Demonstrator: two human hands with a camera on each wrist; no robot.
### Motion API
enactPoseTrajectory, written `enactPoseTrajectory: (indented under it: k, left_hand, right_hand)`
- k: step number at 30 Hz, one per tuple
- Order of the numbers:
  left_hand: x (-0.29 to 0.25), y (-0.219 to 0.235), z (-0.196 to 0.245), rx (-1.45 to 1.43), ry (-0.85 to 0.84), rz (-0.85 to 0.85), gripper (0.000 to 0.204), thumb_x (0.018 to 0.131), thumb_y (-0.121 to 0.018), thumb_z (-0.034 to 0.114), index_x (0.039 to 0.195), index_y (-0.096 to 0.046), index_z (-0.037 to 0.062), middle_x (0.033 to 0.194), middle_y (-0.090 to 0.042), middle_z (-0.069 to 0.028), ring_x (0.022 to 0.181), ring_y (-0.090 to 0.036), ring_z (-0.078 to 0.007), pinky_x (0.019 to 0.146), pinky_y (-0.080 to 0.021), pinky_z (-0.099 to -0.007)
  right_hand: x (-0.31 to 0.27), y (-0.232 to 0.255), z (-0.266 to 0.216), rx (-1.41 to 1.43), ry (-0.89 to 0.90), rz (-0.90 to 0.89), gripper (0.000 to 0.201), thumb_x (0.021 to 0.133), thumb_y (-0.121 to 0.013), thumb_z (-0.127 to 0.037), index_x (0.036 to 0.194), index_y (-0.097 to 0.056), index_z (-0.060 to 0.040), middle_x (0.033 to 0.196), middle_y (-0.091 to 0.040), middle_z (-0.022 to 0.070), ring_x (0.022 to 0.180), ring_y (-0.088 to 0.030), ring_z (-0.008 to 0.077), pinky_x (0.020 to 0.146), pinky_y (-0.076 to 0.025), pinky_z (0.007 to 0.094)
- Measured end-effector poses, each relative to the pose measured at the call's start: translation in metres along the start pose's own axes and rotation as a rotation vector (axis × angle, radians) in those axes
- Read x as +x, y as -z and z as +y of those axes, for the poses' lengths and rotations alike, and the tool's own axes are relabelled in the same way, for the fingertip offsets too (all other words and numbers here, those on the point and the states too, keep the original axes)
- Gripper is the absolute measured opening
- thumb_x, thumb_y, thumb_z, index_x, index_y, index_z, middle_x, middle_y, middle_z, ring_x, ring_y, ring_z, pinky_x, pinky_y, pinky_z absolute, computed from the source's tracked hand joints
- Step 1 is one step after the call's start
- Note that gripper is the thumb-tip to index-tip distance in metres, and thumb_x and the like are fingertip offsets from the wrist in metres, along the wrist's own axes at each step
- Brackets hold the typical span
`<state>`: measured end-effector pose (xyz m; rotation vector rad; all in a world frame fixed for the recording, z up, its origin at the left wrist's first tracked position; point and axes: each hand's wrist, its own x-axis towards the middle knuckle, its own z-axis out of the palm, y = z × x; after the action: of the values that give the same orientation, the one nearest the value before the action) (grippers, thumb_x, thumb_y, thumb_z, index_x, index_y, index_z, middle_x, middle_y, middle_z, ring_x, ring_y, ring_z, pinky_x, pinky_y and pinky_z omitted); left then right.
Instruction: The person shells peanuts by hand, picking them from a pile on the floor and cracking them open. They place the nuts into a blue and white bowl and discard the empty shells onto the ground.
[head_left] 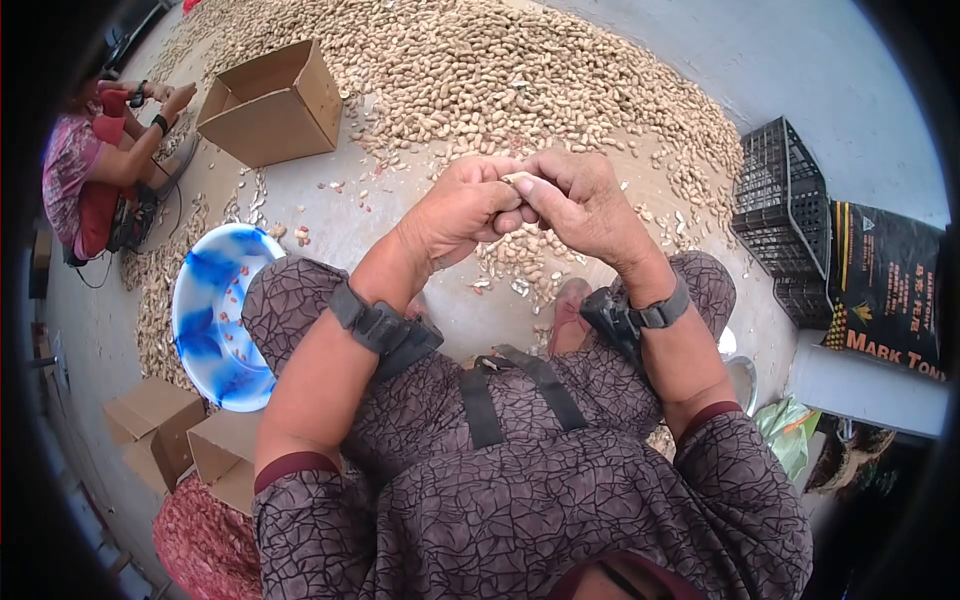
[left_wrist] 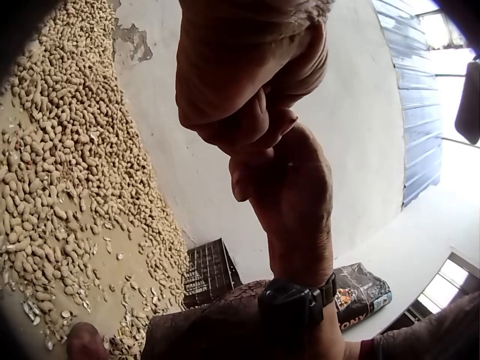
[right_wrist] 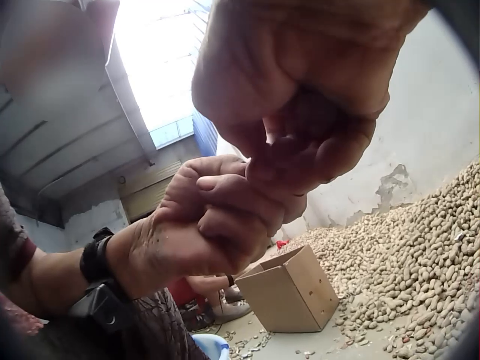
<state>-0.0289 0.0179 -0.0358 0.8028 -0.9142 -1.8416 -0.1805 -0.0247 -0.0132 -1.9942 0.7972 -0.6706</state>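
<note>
Above the knees, both hands meet over a pale peanut (head_left: 517, 179), mostly hidden by the fingers. My left hand (head_left: 455, 210) pinches it from one side with curled fingers. From the other side my right hand (head_left: 585, 205) holds it, the thumb pressed along its top. In the left wrist view the left hand (left_wrist: 251, 75) hangs over the right, and the fingertips hide the peanut. The right wrist view shows the right hand (right_wrist: 307, 97) against the left hand's curled fingers. Beyond the hands spreads a large heap of unshelled peanuts (head_left: 470, 90).
A blue and white basin (head_left: 190, 320) with a few reddish kernels stands by the left knee. Cardboard boxes (head_left: 285, 140) lie ahead and at left, near a red sack (head_left: 205, 540). Black crates (head_left: 780, 200) and a printed black bag (head_left: 885, 280) stand right. Another person (head_left: 95, 180) sits at far left.
</note>
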Motion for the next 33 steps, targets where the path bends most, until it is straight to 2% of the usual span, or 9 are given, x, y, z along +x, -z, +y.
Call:
enactPoseTrajectory:
  k: [5, 7, 13, 20, 22, 26, 29, 32, 33]
  left_hand:
    - [-0.002, -0.001, -0.003, -0.085, -0.007, 0.001, 0.021, 0.081, -0.042, 0.006, 0.098, -0.052, -0.0029, 0.065, -0.047, 0.0012, 0.047, -0.036, -0.0016, 0.037, -0.024, -0.015]
    - [-0.001, 0.001, -0.005, -0.141, 0.001, -0.011, 0.012, 0.083, -0.043, 0.007, 0.087, -0.052, -0.0001, 0.062, -0.046, 0.001, 0.045, -0.037, -0.0028, 0.036, -0.024, -0.0159]
    - [-0.001, 0.003, -0.009, -0.118, 0.048, 0.045, 0.012, 0.084, -0.045, 0.011, 0.082, -0.053, 0.0016, 0.064, -0.051, -0.0026, 0.045, -0.04, -0.0036, 0.035, -0.025, -0.016]
    - [-0.001, 0.006, -0.01, -0.027, 0.075, 0.031, 0.013, 0.084, -0.045, 0.011, 0.083, -0.053, 0.0014, 0.07, -0.056, -0.0039, 0.046, -0.043, -0.0026, 0.036, -0.028, -0.0143]
    - [-0.001, 0.007, -0.011, -0.033, 0.076, 0.026, 0.013, 0.084, -0.045, 0.01, 0.083, -0.054, 0.0015, 0.069, -0.056, -0.0041, 0.045, -0.042, -0.0028, 0.037, -0.028, -0.0144]
    - [-0.002, 0.005, -0.01, 0.021, 0.099, 0.085, 0.012, 0.084, -0.045, 0.01, 0.082, -0.054, 0.0019, 0.068, -0.057, -0.0045, 0.045, -0.042, -0.0031, 0.038, -0.029, -0.0146]
    - [-0.001, 0.007, -0.011, 0.015, 0.091, 0.164, 0.013, 0.084, -0.044, 0.01, 0.081, -0.053, 0.0011, 0.066, -0.056, -0.005, 0.044, -0.041, -0.0032, 0.038, -0.029, -0.0146]
    - [-0.004, 0.013, -0.006, -0.097, 0.041, 0.103, 0.013, 0.084, -0.044, 0.009, 0.079, -0.052, -0.0003, 0.068, -0.057, -0.0066, 0.043, -0.039, -0.0031, 0.036, -0.028, -0.0141]
    - [-0.007, 0.017, 0.0, -0.129, 0.011, 0.104, 0.014, 0.084, -0.044, 0.009, 0.079, -0.052, -0.001, 0.069, -0.057, -0.0076, 0.043, -0.039, -0.0031, 0.035, -0.027, -0.0138]
  right_hand:
    - [0.0, -0.003, 0.006, -0.146, 0.13, 0.06, 0.018, 0.079, -0.052, -0.014, 0.066, -0.054, -0.0014, 0.055, -0.054, 0.0105, 0.048, -0.054, 0.0214, 0.046, -0.042, 0.0311]
    - [0.0, -0.004, 0.006, -0.164, 0.152, 0.085, 0.019, 0.079, -0.052, -0.014, 0.064, -0.053, -0.0023, 0.055, -0.053, 0.0114, 0.047, -0.054, 0.0243, 0.045, -0.042, 0.0327]
    - [-0.002, -0.005, 0.01, -0.342, 0.221, 0.199, 0.02, 0.079, -0.052, -0.014, 0.063, -0.05, -0.0031, 0.054, -0.05, 0.014, 0.049, -0.053, 0.0311, 0.045, -0.041, 0.0369]
    - [-0.002, -0.004, 0.013, -0.401, 0.257, 0.189, 0.02, 0.08, -0.052, -0.015, 0.063, -0.05, -0.0034, 0.055, -0.051, 0.0142, 0.049, -0.053, 0.0315, 0.045, -0.042, 0.0376]
    - [-0.002, -0.005, 0.013, -0.431, 0.285, 0.179, 0.019, 0.082, -0.05, -0.011, 0.066, -0.05, -0.0019, 0.054, -0.047, 0.0127, 0.046, -0.05, 0.0261, 0.044, -0.039, 0.0331]
    - [-0.002, -0.004, 0.011, -0.493, 0.32, 0.185, 0.019, 0.082, -0.05, -0.011, 0.066, -0.05, -0.0019, 0.054, -0.047, 0.0131, 0.046, -0.05, 0.0262, 0.044, -0.039, 0.0334]
    - [-0.001, -0.002, 0.01, -0.456, 0.269, 0.206, 0.019, 0.079, -0.052, -0.013, 0.063, -0.05, -0.0035, 0.055, -0.051, 0.0141, 0.05, -0.053, 0.0322, 0.046, -0.042, 0.0378]
    - [-0.005, 0.007, 0.014, -0.444, 0.207, 0.179, 0.022, 0.08, -0.051, -0.013, 0.061, -0.049, -0.0028, 0.052, -0.047, 0.0134, 0.046, -0.05, 0.0283, 0.045, -0.04, 0.0347]
    - [-0.007, 0.012, 0.015, -0.298, 0.098, 0.172, 0.024, 0.08, -0.05, -0.013, 0.059, -0.047, -0.0025, 0.05, -0.044, 0.0119, 0.045, -0.047, 0.0239, 0.044, -0.038, 0.0324]
